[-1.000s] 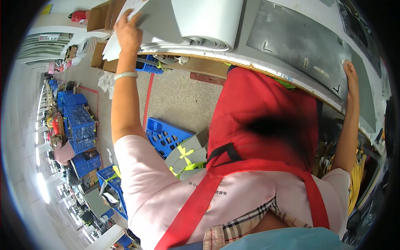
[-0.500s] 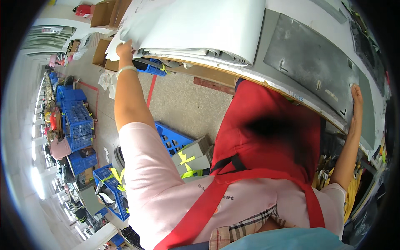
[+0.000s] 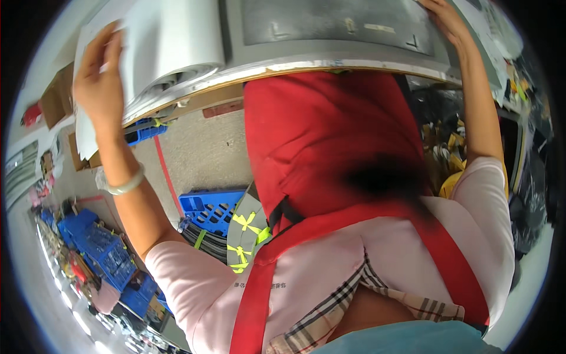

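Note:
My left hand [image 3: 101,85] is raised at the left end of the white sheets [image 3: 171,41]. Its fingers are somewhat blurred but apart, and I see nothing held in them. The sheets lie on the workbench [image 3: 283,66], folded over in a thick stack with a curled edge. To their right is a dark grey flat plate [image 3: 330,26] with small slots and corner marks, on a grey surface. My right hand [image 3: 446,22] rests at the plate's far right corner, fingers stretched out; the fingertips reach the picture's upper edge.
Below the bench, a blue plastic crate [image 3: 212,206] stands beside grey strips tied with yellow-green bands [image 3: 243,221]. Blue crates [image 3: 106,251] line the aisle at left. A cardboard box [image 3: 57,97] sits beyond the bench, and black bags [image 3: 533,183] hang at right.
The view has swung, so the bench sits higher and further left. My left hand has come off the sheets' far corner and opened. My right hand stays by the plate's right edge.

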### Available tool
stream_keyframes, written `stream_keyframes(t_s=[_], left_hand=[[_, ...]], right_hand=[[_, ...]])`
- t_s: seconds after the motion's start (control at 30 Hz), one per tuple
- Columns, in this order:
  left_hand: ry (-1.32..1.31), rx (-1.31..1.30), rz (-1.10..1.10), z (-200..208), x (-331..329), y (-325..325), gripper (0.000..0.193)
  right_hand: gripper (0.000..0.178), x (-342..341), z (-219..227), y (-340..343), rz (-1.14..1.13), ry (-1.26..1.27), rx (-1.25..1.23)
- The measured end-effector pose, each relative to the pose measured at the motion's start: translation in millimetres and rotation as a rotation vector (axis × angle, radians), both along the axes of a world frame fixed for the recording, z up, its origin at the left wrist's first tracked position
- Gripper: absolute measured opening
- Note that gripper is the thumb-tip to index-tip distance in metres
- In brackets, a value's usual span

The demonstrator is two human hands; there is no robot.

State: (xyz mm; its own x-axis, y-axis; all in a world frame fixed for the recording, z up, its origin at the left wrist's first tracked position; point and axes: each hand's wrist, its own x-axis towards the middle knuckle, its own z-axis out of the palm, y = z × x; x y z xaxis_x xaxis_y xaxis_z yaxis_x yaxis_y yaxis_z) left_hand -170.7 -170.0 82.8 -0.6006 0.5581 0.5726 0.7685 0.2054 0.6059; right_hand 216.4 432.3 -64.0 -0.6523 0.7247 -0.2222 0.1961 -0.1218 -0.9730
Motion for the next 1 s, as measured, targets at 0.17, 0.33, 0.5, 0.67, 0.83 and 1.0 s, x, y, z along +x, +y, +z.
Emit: stream_keyframes(t_s=[0.17, 0.33, 0.5, 0.67, 0.83, 1.0], left_hand=[[0.026, -0.422, -0.403, -36.6, 116.0, 79.4, 0.021], [0.224, -0.466, -0.272, -87.7, 113.9, 104.2, 0.031], [0.101, -0.511, -0.321, -87.0, 122.9, 100.8, 0.032], [-0.033, -0.551, -0.319, -83.5, 132.5, 98.7, 0.03], [0.076, -0.48, -0.3, -92.3, 137.7, 92.5, 0.027], [0.135, -0.472, -0.309, -92.4, 136.9, 92.4, 0.024]], right_hand=[[0.01, -44.2, 43.4, -98.1, 0.138, -0.16, 0.2], [0.01, -49.4, 40.2, -96.1, 0.162, -0.174, 0.319], [0.011, -45.9, 35.8, -94.5, 0.162, -0.133, 0.294], [0.011, -42.4, 26.9, -86.4, 0.195, -0.031, 0.285], [0.013, -47.0, 41.8, -107.1, 0.171, -0.121, 0.353], [0.013, -43.3, 38.7, -107.3, 0.158, -0.12, 0.364]])
